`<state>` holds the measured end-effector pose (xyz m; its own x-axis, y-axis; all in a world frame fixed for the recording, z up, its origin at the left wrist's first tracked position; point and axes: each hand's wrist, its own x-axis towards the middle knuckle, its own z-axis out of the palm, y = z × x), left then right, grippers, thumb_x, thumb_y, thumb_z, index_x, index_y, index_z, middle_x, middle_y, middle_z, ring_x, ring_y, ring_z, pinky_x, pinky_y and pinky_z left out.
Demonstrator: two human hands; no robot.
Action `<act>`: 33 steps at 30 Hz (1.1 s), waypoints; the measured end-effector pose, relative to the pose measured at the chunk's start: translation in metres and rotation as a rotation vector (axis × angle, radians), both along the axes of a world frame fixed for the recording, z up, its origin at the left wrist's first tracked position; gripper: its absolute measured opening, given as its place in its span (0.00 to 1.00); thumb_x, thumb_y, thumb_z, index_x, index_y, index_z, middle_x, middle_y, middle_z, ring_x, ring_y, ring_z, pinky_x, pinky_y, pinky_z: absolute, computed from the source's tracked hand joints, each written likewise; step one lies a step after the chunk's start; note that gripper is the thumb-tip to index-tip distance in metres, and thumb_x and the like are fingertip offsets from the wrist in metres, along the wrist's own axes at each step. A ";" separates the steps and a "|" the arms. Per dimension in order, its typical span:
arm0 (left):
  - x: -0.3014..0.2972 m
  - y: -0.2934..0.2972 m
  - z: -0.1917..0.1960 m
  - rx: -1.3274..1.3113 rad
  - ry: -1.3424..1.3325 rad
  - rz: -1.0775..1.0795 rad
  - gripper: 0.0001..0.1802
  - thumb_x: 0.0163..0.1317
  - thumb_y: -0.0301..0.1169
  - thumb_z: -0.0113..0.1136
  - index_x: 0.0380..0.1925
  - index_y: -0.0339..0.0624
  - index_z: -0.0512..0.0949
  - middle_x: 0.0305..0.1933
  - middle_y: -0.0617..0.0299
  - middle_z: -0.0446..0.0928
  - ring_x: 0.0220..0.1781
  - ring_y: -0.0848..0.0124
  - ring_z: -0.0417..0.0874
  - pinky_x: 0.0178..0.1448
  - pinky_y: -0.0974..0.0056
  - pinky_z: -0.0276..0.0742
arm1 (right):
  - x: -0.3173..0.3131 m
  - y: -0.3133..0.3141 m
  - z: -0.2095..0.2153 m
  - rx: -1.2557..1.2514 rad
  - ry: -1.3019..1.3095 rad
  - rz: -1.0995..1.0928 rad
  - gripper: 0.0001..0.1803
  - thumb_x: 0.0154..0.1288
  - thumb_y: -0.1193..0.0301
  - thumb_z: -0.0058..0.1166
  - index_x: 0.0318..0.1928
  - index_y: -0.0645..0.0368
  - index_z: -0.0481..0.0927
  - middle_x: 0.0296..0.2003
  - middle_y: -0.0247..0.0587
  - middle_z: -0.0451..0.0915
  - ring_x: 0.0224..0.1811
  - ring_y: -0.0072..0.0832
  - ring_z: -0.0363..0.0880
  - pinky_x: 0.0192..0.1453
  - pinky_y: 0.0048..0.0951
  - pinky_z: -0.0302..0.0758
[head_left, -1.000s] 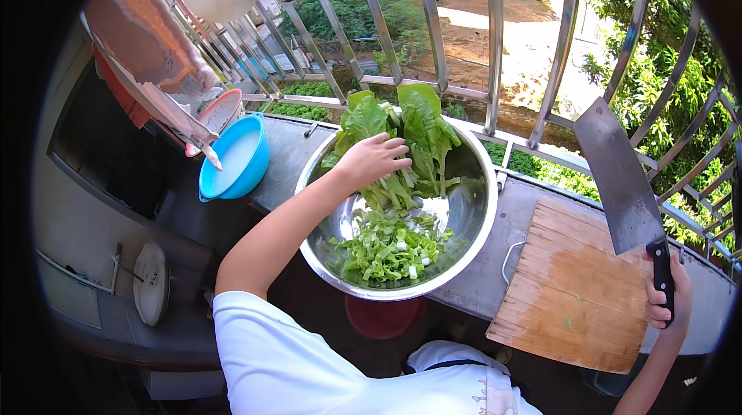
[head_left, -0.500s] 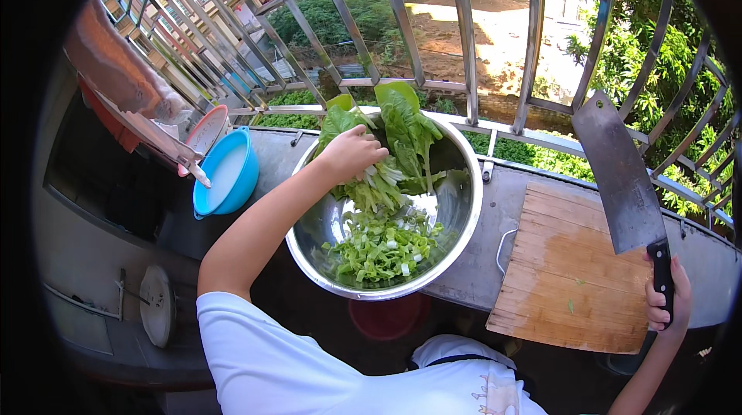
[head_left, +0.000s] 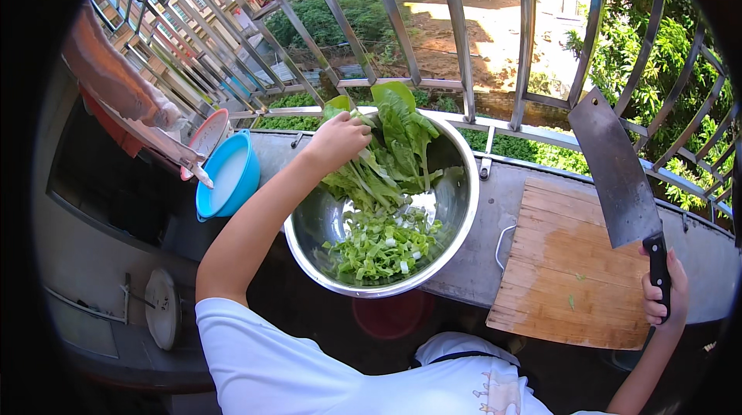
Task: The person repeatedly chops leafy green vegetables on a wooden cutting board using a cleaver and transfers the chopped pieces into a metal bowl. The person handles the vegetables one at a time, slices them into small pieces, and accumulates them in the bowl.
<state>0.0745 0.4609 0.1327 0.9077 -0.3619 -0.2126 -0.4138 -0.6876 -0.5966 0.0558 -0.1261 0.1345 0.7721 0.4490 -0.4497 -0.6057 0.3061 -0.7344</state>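
Note:
My left hand (head_left: 342,139) is over the far left side of a large steel bowl (head_left: 467,218), its fingers closed on whole lettuce leaves (head_left: 402,137). Some of the leaves lean up against the far rim. Chopped lettuce (head_left: 380,249) lies in the near half of the bowl. Off to the right, my right hand (head_left: 674,288) grips the black handle of a cleaver (head_left: 617,175). Its broad blade points up and away, raised over the right part of a wooden cutting board (head_left: 553,291). Wet patches and a few green scraps show on the board.
A blue basin (head_left: 249,171) of whitish liquid stands left of the bowl, with a pink-rimmed basin (head_left: 210,133) behind it. Metal railings (head_left: 462,44) run along the ledge's far side. A red bucket or basin (head_left: 393,316) is below the bowl.
My left hand has shifted slightly left and up, with the leaves under it stretched out more. My right hand and the cleaver have hardly moved; the view has shifted a little.

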 end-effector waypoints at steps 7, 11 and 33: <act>0.005 -0.020 0.016 -0.091 -0.127 -0.133 0.15 0.47 0.27 0.58 0.39 0.47 0.76 0.41 0.68 0.75 0.49 0.71 0.74 0.57 0.65 0.66 | -0.001 -0.002 -0.001 -0.001 0.008 -0.012 0.28 0.72 0.49 0.30 0.57 0.57 0.65 0.11 0.31 0.61 0.03 0.16 0.53 0.03 0.19 0.50; 0.024 -0.058 -0.003 -0.138 -0.114 -0.281 0.12 0.48 0.27 0.56 0.35 0.48 0.77 0.33 0.68 0.72 0.44 0.72 0.74 0.54 0.67 0.68 | -0.004 -0.003 -0.002 -0.004 -0.021 -0.002 0.28 0.72 0.49 0.30 0.57 0.58 0.65 0.11 0.32 0.61 0.03 0.16 0.53 0.04 0.19 0.50; 0.033 -0.070 -0.014 0.018 0.013 -0.279 0.05 0.51 0.30 0.55 0.29 0.47 0.75 0.39 0.67 0.74 0.49 0.73 0.72 0.49 0.69 0.68 | -0.048 -0.045 -0.018 0.119 0.091 -0.254 0.29 0.72 0.49 0.26 0.60 0.58 0.62 0.11 0.33 0.61 0.02 0.18 0.55 0.02 0.21 0.53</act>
